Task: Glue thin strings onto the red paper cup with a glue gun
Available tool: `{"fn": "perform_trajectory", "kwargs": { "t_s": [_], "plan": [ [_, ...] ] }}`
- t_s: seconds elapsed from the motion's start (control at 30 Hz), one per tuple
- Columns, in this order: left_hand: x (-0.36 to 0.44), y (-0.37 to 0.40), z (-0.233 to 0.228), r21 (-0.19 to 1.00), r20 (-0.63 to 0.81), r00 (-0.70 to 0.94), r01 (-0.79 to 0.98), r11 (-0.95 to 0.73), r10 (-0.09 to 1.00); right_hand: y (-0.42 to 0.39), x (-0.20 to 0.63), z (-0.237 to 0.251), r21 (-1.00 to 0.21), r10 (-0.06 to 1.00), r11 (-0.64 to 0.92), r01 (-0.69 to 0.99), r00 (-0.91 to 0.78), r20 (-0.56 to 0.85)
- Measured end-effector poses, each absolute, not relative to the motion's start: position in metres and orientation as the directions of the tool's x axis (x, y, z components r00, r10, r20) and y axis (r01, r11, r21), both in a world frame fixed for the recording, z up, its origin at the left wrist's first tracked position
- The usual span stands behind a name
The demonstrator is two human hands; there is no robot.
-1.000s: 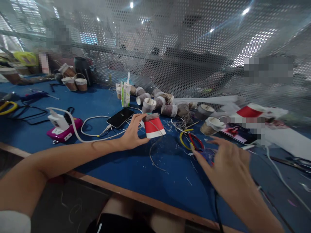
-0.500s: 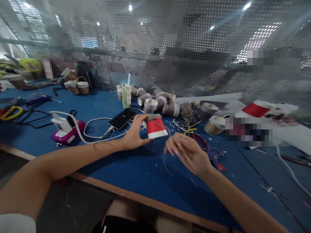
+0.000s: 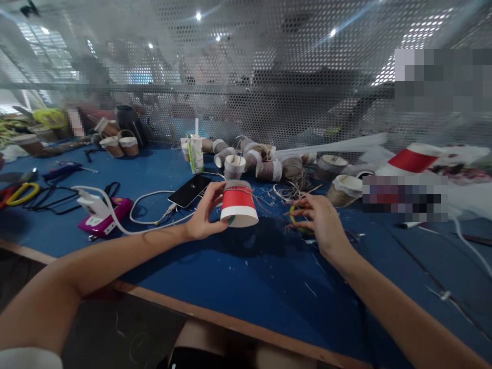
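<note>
My left hand (image 3: 204, 215) grips a red and white paper cup (image 3: 237, 206), held upside down above the blue table (image 3: 238, 277). A band of brown twine wraps the cup near its top. A thin strand of twine (image 3: 269, 207) runs from the cup toward my right hand (image 3: 321, 220). My right hand is just right of the cup, its fingers pinched on that strand, over a yellow and red handled tool (image 3: 295, 218) lying on the table.
Several twine-wrapped cups (image 3: 265, 169) lie behind my hands beside a small green carton (image 3: 196, 152). A black phone (image 3: 189, 190) on a white cable (image 3: 146, 197) and a pink device (image 3: 105, 214) sit left. Perforated mesh (image 3: 269, 77) closes the far side. The table's wooden edge (image 3: 215, 315) runs near me.
My right hand came in from the right, passed close to the cup, then drew back right with the strand. My left hand tilted the cup and lowered it slightly.
</note>
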State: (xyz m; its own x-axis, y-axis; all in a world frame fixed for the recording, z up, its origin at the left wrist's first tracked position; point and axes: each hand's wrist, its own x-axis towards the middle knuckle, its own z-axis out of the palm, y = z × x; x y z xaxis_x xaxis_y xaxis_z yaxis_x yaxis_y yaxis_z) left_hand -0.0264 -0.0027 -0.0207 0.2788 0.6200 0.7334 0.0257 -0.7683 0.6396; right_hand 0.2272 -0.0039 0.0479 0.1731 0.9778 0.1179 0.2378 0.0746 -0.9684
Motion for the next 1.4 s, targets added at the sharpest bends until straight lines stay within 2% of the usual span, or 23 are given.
{"fn": "perform_trajectory", "kwargs": {
  "t_s": [0.13,0.23,0.27,0.33,0.37,0.43,0.53,0.63,0.87,1.1,1.23,1.4],
  "plan": [
    [-0.027,0.002,-0.024,0.649,0.741,0.223,0.000,-0.761,0.633,0.000,0.238,0.050,-0.792,0.832,0.274,0.545,0.279,0.480],
    [-0.025,0.002,-0.024,0.671,0.727,0.193,0.005,-0.741,0.659,-0.004,0.244,0.059,-0.680,0.709,0.365,0.636,0.284,0.646],
    [-0.024,0.001,-0.024,0.674,0.721,0.186,0.035,-0.738,0.668,-0.007,0.244,0.062,-0.698,0.718,0.414,0.585,0.262,0.645],
    [-0.022,-0.001,-0.022,0.661,0.715,0.187,0.134,-0.739,0.673,-0.016,0.241,0.068,-0.801,0.808,0.496,0.336,0.159,0.567],
    [-0.021,-0.003,-0.021,0.642,0.716,0.199,0.189,-0.743,0.669,-0.021,0.238,0.069,-0.851,0.856,0.495,0.176,0.067,0.512],
    [-0.020,-0.006,-0.018,0.594,0.721,0.240,0.269,-0.758,0.650,-0.032,0.230,0.069,-0.924,0.910,0.376,-0.067,-0.161,0.381],
    [-0.019,-0.008,-0.015,0.535,0.730,0.285,0.325,-0.780,0.621,-0.045,0.218,0.062,-0.975,0.866,0.155,-0.161,-0.452,0.212],
    [-0.019,-0.009,-0.014,0.470,0.758,0.306,0.355,-0.808,0.576,-0.052,0.210,0.052,-0.987,0.803,0.063,-0.148,-0.580,0.138],
    [-0.017,-0.012,-0.009,0.327,0.815,0.343,0.392,-0.860,0.467,-0.051,0.211,0.045,-0.982,0.783,0.078,-0.173,-0.599,0.168],
    [-0.017,-0.012,-0.009,0.348,0.800,0.343,0.403,-0.847,0.492,-0.046,0.213,0.044,-0.980,0.805,0.109,-0.166,-0.564,0.185],
    [-0.018,-0.012,-0.009,0.342,0.807,0.355,0.369,-0.864,0.471,-0.043,0.214,0.042,-0.977,0.825,0.142,-0.161,-0.526,0.207],
    [-0.018,-0.012,-0.009,0.354,0.812,0.343,0.354,-0.866,0.472,-0.035,0.217,0.040,-0.949,0.823,0.186,-0.253,-0.488,0.291]
  ]
}}
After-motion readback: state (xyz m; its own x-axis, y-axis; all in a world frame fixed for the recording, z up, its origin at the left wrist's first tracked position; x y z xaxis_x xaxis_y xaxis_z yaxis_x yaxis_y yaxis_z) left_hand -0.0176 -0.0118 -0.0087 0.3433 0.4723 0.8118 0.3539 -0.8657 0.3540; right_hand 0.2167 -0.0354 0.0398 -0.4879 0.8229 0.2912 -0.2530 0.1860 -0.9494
